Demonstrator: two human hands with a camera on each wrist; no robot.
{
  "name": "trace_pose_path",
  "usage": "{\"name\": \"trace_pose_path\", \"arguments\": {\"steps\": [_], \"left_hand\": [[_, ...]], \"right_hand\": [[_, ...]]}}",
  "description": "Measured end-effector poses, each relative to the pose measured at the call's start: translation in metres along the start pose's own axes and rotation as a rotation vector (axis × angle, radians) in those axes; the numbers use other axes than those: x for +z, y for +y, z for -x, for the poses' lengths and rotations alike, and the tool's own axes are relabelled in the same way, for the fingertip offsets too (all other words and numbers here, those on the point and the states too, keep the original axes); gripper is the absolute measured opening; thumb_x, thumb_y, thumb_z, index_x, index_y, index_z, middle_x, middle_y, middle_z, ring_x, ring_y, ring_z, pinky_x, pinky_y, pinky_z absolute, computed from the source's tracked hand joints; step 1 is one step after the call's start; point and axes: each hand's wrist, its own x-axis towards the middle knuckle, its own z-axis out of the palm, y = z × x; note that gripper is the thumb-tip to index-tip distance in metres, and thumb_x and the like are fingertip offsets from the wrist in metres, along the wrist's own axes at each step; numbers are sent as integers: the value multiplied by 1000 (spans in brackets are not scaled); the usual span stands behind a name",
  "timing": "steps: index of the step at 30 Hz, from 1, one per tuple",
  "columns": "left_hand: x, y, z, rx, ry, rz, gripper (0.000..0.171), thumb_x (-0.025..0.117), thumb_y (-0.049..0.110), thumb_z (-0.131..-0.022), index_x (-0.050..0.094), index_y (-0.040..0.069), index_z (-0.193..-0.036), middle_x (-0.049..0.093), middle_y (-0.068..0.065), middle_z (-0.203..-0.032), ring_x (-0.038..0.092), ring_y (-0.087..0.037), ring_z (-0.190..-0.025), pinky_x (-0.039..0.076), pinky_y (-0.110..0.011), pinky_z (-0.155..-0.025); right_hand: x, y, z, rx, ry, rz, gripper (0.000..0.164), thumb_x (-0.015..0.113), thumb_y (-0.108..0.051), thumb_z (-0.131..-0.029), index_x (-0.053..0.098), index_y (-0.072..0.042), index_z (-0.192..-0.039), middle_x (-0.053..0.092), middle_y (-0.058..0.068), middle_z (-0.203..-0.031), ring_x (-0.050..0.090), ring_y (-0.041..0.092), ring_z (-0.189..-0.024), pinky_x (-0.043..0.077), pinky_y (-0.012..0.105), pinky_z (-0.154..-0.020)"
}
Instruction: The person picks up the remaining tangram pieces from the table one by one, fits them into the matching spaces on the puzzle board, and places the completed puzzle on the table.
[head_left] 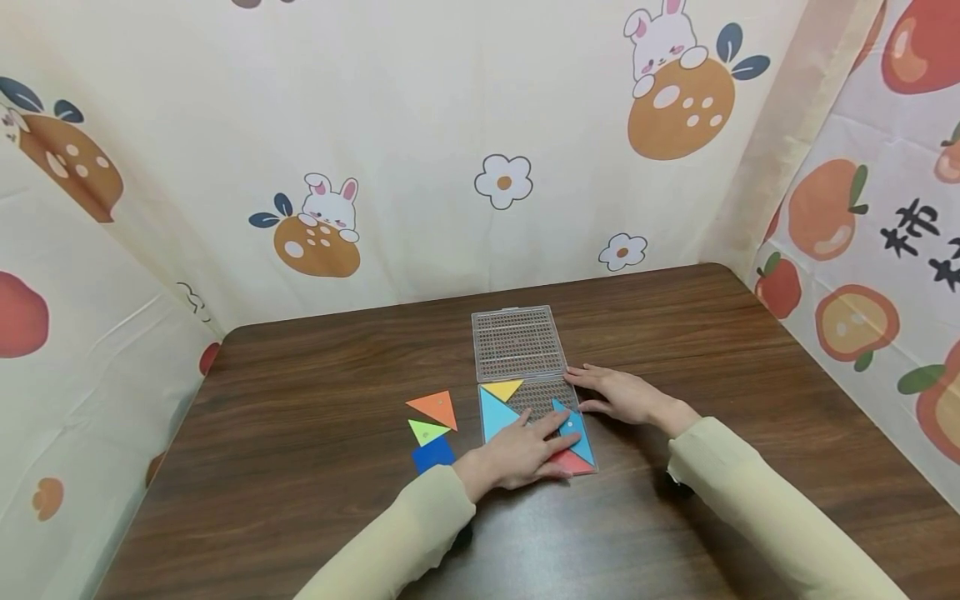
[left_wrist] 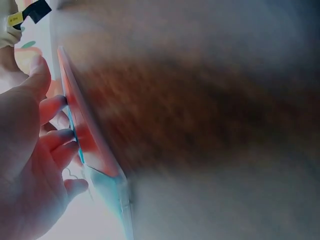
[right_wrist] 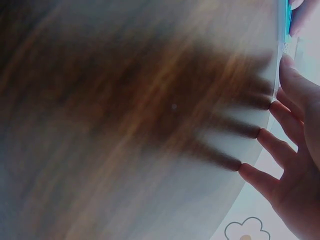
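In the head view a clear plastic case [head_left: 538,402] lies unfolded on the table, its lid [head_left: 517,342] towards the wall. My left hand [head_left: 516,457] spreads over the near half, fingertips resting on a blue triangle [head_left: 574,423] that overlaps a red piece [head_left: 577,464]. The left wrist view shows that red piece [left_wrist: 85,125] edge-on beside my fingers. A light-blue triangle [head_left: 492,415], partly under the hand, and a yellow triangle [head_left: 502,389] fill the tray's left side. With fingers extended, my right hand [head_left: 621,395] rests at the case's right edge, fingertips on the tabletop in the right wrist view.
Left of the case lie an orange triangle [head_left: 438,408], a lime-green triangle [head_left: 427,432] and a dark-blue square [head_left: 433,454]. The brown wooden table [head_left: 315,467] ends at a patterned curtain [head_left: 420,200] at the back; more printed cloth hangs along both sides.
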Motion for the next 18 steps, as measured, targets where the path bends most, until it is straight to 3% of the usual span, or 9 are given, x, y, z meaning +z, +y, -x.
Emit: {"name": "trace_pose_path", "arguments": {"steps": [9, 18], "left_hand": [[1, 4, 0, 7, 3, -47, 61, 30, 55, -89, 26, 22, -140, 16, -10, -146, 19, -17, -131, 23, -44, -101], [-1, 3, -1, 2, 18, 9, 57, 29, 52, -91, 30, 20, -139, 21, -7, -145, 19, -15, -131, 24, -45, -101]], "right_hand": [[1, 1, 0, -4, 4, -4, 48, 57, -24, -87, 46, -1, -127, 40, 15, -133, 34, 38, -121, 34, 50, -91], [1, 0, 0, 4, 6, 2, 49, 58, -25, -86, 46, -1, -128, 41, 14, -133, 34, 37, -121, 34, 50, -91]]}}
